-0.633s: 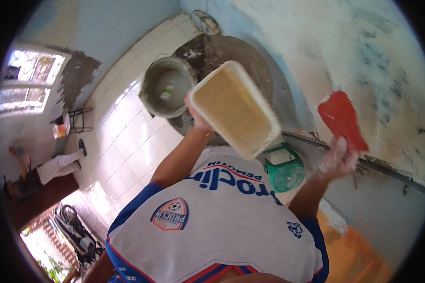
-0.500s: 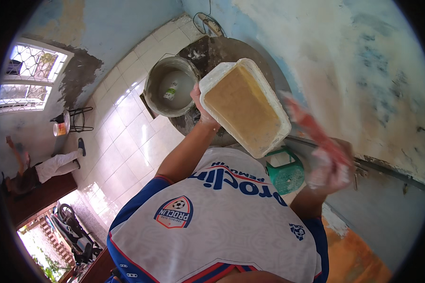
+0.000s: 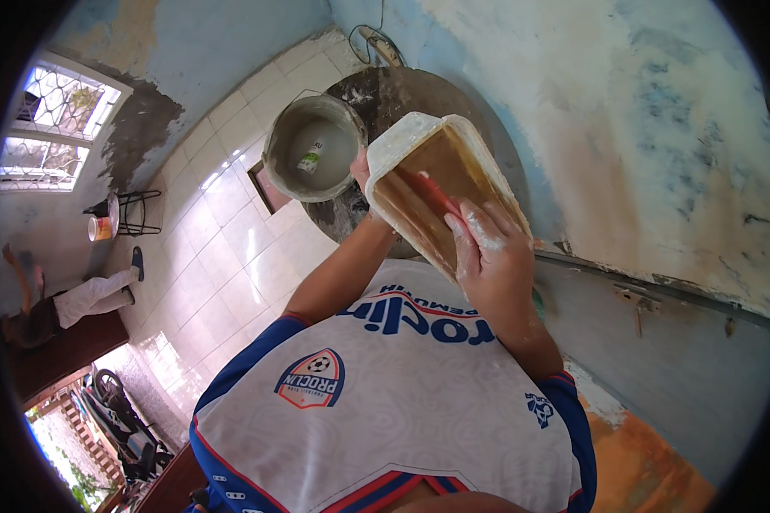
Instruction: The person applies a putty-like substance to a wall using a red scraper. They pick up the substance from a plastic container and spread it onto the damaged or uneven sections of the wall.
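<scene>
A white rectangular plastic tub [image 3: 509,203], brownish inside and crusted along its rim, is held up tilted in front of my chest. My left hand [image 3: 360,171] grips its left side, the fingers partly hidden behind the wall. Over the tub's opening, my right hand [image 3: 498,269], smeared with white, is closed around a red-handled tool [image 3: 437,195]. The tool reaches down into the tub; its working end is too unclear to tell its kind. Left of the tub stands a grey-crusted bucket [image 3: 275,141] with cloudy liquid and a small white-green packet inside.
A dark round surface [image 3: 488,107] lies beneath the tub and bucket. On the right rises a patchy blue-white wall [image 3: 590,111] with a ledge. White floor tiles [image 3: 222,222] spread left. Another person [image 3: 85,299], a small stool [image 3: 139,214] and a motorcycle [image 3: 128,419] are farther left.
My right hand has swung left from beside the wall, bringing the red tool into the tub. The tub tilts more, and the green stool is now mostly covered.
</scene>
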`<action>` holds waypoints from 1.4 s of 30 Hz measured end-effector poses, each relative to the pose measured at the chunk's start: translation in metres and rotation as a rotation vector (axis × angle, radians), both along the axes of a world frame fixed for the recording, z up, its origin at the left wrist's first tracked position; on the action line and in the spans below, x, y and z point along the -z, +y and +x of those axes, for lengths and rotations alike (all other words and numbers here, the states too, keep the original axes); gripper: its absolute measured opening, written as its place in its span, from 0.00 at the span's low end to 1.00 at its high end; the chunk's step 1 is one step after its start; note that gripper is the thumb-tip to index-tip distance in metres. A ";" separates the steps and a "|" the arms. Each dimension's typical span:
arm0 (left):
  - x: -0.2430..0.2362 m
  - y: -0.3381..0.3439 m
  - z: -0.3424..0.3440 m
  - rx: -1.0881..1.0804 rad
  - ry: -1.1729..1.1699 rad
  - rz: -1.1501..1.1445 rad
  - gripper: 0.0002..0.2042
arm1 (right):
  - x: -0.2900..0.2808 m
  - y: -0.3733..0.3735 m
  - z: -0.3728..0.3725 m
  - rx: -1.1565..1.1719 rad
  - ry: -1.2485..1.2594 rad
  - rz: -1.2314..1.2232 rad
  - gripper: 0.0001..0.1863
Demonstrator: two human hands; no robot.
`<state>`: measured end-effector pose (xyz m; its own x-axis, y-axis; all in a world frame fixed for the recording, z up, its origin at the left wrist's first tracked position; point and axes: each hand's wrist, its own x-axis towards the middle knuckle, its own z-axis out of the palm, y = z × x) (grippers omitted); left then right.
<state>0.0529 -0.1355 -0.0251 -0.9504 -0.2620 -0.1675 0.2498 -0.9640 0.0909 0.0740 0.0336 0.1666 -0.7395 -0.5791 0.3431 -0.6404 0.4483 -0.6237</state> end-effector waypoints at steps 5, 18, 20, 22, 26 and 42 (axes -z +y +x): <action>-0.005 0.004 0.004 -0.013 0.085 -0.028 0.38 | -0.006 -0.003 0.002 0.000 0.004 0.006 0.09; 0.024 0.006 0.006 0.018 0.011 -0.076 0.38 | 0.008 -0.010 -0.001 0.109 0.037 0.079 0.10; 0.018 0.008 0.006 0.039 -0.016 -0.078 0.38 | 0.008 -0.008 -0.003 0.168 0.027 0.051 0.09; 0.020 0.008 0.007 0.039 -0.032 -0.089 0.38 | 0.001 -0.002 0.001 0.143 -0.019 0.027 0.09; 0.016 0.008 0.011 0.068 0.042 -0.116 0.39 | 0.008 -0.001 0.000 0.093 -0.042 0.034 0.09; -0.015 0.024 -0.002 -0.059 -0.339 -0.258 0.37 | 0.040 0.068 -0.037 0.167 0.503 -0.283 0.16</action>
